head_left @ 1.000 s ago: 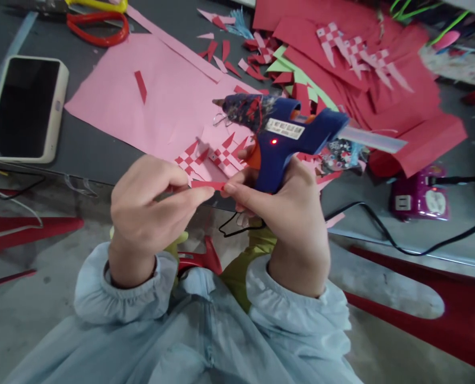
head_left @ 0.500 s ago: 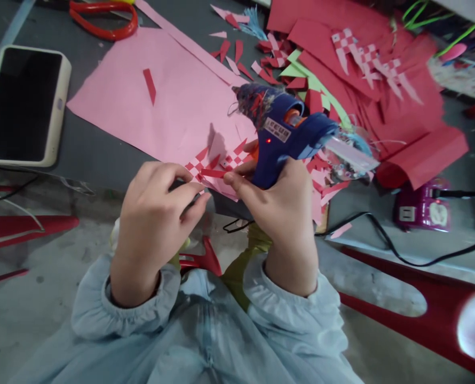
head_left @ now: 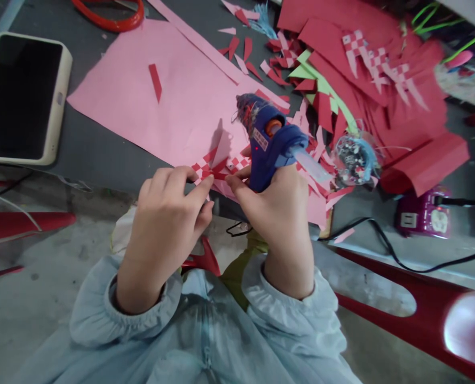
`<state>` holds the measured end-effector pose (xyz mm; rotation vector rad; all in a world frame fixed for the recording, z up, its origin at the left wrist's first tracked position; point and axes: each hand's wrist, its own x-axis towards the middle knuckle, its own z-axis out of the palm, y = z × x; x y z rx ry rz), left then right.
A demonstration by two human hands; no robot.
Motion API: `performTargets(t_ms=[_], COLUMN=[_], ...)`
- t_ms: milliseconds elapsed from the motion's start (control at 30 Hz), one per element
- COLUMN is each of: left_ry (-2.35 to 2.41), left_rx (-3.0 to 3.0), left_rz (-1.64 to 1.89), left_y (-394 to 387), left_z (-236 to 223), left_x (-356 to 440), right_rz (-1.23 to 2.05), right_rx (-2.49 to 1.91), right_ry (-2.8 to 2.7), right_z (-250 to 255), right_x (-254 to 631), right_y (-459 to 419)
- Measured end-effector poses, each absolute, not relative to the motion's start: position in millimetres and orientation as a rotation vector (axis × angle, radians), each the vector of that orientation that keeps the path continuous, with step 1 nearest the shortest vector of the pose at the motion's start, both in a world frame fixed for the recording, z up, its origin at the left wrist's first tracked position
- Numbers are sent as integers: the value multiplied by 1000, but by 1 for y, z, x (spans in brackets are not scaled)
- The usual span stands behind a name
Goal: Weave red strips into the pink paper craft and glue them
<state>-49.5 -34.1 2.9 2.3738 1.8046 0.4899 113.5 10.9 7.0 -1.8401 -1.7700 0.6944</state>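
My right hand (head_left: 279,213) grips a blue hot glue gun (head_left: 263,144), its nozzle tilted up and to the left and a small red light lit. The same hand's thumb and forefinger reach a thin red paper strip (head_left: 220,175) at the table edge. My left hand (head_left: 167,205) is curled over a red-and-pink woven paper piece (head_left: 199,167), with its forefinger pressed on the strip's left end and its thumb lower, apart from it. A second checkered part (head_left: 237,162) shows beside the glue gun, partly hidden by my right fingers.
A pink paper sheet (head_left: 141,106) spreads across the table, a phone (head_left: 21,98) to its left. Red scissors handles (head_left: 113,22) lie behind. Red paper (head_left: 401,117) with woven pieces (head_left: 377,64) is at right, near a purple plug adapter (head_left: 424,213) and black cable (head_left: 381,240).
My left forefinger has come down onto the red strip, which now lies against the woven piece. The glue gun has turned and shifted slightly left in my right hand.
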Motion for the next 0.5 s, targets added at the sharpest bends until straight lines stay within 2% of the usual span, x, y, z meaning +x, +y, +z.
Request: performTargets(t_ms=[500], left_ry=[1867], left_rx=[2405], left_rz=[413], left_y=[-34], left_z=[2], left_x=[-42], right_rz=[571], right_rx=[-1811], right_ry=[-1867], right_z=[1], right_x=[118], right_y=[8])
